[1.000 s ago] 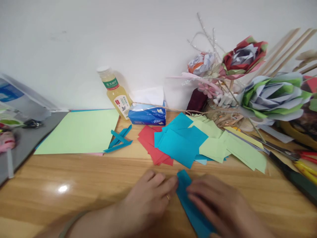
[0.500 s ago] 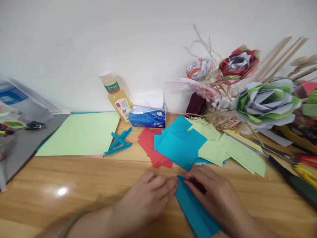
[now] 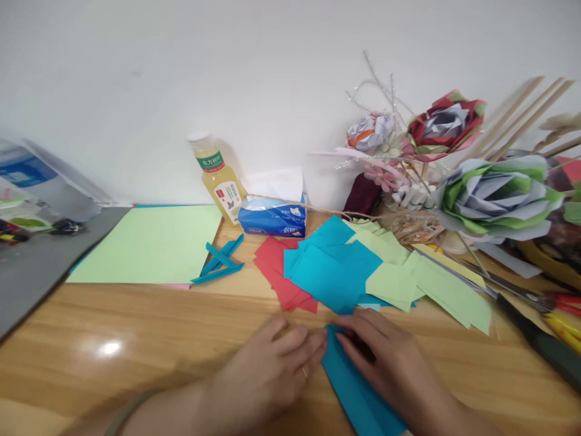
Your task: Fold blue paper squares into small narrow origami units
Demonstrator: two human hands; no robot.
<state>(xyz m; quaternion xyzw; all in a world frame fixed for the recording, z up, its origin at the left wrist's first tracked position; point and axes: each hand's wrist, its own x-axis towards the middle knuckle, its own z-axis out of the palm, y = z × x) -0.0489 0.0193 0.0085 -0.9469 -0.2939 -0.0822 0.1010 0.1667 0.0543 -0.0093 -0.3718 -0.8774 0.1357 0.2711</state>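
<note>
A folded strip of blue paper lies lengthwise on the wooden table, its far end between my two hands. My left hand, a ring on one finger, has its fingers curled together with the tips gripping the strip's left far corner. From the other side my right hand pinches the far end near the fold, thumb and fingers bent over the paper. Part of the strip is hidden beneath my right hand. Just beyond my fingers is a pile of blue paper squares, partly over red paper pieces.
Light green paper pieces lie to the right, by a dark-handled knife and scissors. Behind stand paper flowers, a tissue pack and a juice bottle. Blue strips rest by green sheets.
The camera view has shifted slightly. Both hands stay at the far end of the blue strip, with the right fingers moved a little along its edge.
</note>
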